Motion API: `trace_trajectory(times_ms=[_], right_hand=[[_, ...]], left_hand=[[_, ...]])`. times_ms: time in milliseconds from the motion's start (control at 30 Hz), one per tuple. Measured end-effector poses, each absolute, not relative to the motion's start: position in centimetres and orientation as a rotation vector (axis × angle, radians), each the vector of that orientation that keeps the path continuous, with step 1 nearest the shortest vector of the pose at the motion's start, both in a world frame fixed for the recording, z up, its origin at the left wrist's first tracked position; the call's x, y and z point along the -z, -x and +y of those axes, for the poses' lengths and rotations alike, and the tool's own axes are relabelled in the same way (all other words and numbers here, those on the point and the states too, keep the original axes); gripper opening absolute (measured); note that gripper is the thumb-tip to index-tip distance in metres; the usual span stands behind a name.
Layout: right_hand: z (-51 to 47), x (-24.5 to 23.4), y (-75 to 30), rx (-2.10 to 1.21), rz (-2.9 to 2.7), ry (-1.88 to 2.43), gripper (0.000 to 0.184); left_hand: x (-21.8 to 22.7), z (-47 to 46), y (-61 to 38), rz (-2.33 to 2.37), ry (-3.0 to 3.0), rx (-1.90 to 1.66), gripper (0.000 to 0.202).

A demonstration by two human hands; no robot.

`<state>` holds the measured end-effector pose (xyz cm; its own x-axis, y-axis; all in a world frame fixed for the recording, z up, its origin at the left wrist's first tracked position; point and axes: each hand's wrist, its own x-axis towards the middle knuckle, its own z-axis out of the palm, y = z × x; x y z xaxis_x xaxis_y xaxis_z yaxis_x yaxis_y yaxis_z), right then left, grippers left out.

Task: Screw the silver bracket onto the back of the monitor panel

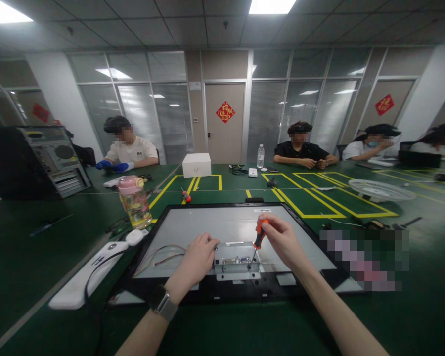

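Note:
A monitor point(193, 222) lies face down on the green table, its grey metal back exposed inside a black frame. My right hand point(285, 240) is closed on an orange-handled screwdriver point(260, 233), tip down on the small metal connector bracket point(237, 261) near the monitor's lower edge. My left hand point(197, 259), a watch on its wrist, rests with curled fingers against the bracket's left side. Thin coloured wires point(163, 254) run across the metal back to the left of that hand.
A white plastic cover point(85, 277) with a black cable lies left of the monitor, a pink-lidded bottle point(134, 200) behind it. A PC case point(37, 160) stands far left. A white box point(196, 164), a water bottle point(260, 156), a fan grille point(378, 189) and several seated people are beyond.

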<state>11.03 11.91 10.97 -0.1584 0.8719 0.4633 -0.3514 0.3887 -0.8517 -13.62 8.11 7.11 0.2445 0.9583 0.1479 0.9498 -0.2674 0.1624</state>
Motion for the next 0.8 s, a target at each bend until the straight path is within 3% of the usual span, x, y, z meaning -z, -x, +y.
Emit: trace_trajectory(times_ms=[167, 333, 800], right_hand=[[11.52, -11.41, -10.98, -1.365, -1.325, 0.446, 0.029], [11.37, -11.55, -11.22, -1.364, -1.390, 0.432, 0.023], [11.73, -11.28, -11.32, -1.378, -1.359, 0.455, 0.029]], left_hand=[[-7.07, 8.09, 13.69, 1.860, -2.452, -0.341, 0.041], [-7.03, 7.98, 13.73, 1.869, -2.440, -0.367, 0.039], [-6.96, 8.06, 13.71, 1.860, -2.455, -0.364, 0.040]])
